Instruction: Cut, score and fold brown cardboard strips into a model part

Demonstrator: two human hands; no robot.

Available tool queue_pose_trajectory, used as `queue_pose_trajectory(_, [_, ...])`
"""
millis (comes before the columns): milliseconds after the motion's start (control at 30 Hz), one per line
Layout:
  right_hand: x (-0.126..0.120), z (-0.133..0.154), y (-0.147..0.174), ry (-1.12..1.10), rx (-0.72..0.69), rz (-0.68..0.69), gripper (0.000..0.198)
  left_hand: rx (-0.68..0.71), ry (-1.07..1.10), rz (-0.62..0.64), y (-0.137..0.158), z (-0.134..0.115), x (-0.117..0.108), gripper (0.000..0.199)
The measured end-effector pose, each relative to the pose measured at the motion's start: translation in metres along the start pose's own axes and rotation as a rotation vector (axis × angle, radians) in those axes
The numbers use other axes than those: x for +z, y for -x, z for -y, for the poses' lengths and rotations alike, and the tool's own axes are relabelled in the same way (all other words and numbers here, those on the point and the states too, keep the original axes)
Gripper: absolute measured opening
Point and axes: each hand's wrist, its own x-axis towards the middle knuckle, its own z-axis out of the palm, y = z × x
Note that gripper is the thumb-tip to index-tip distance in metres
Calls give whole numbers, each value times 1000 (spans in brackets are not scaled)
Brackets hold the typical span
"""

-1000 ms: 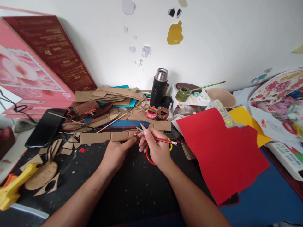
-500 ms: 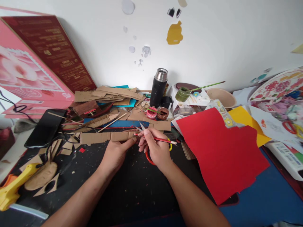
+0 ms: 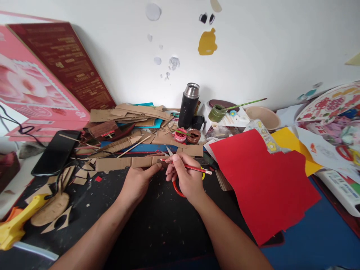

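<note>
My left hand (image 3: 138,183) pinches the right part of a long cardboard strip (image 3: 112,164), thumb on top and the other fingers mostly hidden. The strip has a crease across it and lies level in front of me. In my right hand (image 3: 187,176) is a red pencil (image 3: 194,167), its tip pointing left at the strip's right end. Partly hidden behind the right hand are scissors (image 3: 177,189) with a red and yellow handle; their blades poke up above the fingers.
A black flask (image 3: 188,108) stands by the wall, with pink and brown paint pots (image 3: 194,136) before it. Red paper (image 3: 267,187) lies at the right. A phone (image 3: 54,153), cardboard scraps (image 3: 81,173) and a yellow glue gun (image 3: 17,225) are at the left.
The back end of the pencil has tipped slightly lower to the right. My left hand keeps its grip on the strip, and the view has shifted a little.
</note>
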Motion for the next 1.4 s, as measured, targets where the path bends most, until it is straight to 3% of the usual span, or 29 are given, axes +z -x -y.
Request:
queue_pose_trajectory(133, [-1, 1, 2, 7, -28, -3, 53, 67, 20, -61, -8, -2, -8, 34])
queue_pose_trajectory(333, [3, -3, 4, 25, -13, 112, 54, 126, 155, -191, -17, -12, -17, 33])
queue_pose_trajectory(633, [3, -11, -1, 31, 97, 109, 55, 36, 261, -194, -18, -12, -22, 26])
queue_pose_trajectory(933, [3, -13, -9, -99, 187, 64, 64, -5, 264, -122, -11, -12, -13, 26])
queue_pose_trajectory(1400, [5, -15, -10, -133, 197, 72, 64, -24, 293, -30, 0, -5, -5, 24])
